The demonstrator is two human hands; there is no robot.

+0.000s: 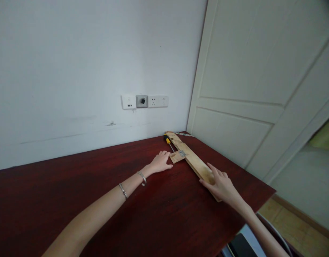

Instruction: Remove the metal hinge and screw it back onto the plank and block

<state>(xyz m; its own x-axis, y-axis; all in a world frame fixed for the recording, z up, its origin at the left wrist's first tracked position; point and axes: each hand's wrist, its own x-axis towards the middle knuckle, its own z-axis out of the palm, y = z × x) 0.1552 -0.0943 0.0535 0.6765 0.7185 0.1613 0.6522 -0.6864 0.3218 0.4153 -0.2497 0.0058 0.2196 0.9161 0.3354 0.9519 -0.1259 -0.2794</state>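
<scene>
A long pale wooden plank (198, 160) lies slantwise on the dark red table. A small wooden board (176, 156) sticks out from its left side, with a metal hinge (182, 153) where the two meet. My left hand (160, 162) is at the small board's left end, fingers stretched and thumb apart; whether it touches the wood I cannot tell. My right hand (219, 184) spans the plank's near part, thumb on the left edge and fingers on the right. Beyond the small board, a screwdriver (168, 141) with a yellow and black handle lies along the plank's left side.
The table (73, 185) meets a white wall with sockets (158, 101) at the back. On the right stands a white panelled door (234, 89). A thin pale strip (184, 134) lies by the far corner. Below the near right edge is a dark flat object (242, 246).
</scene>
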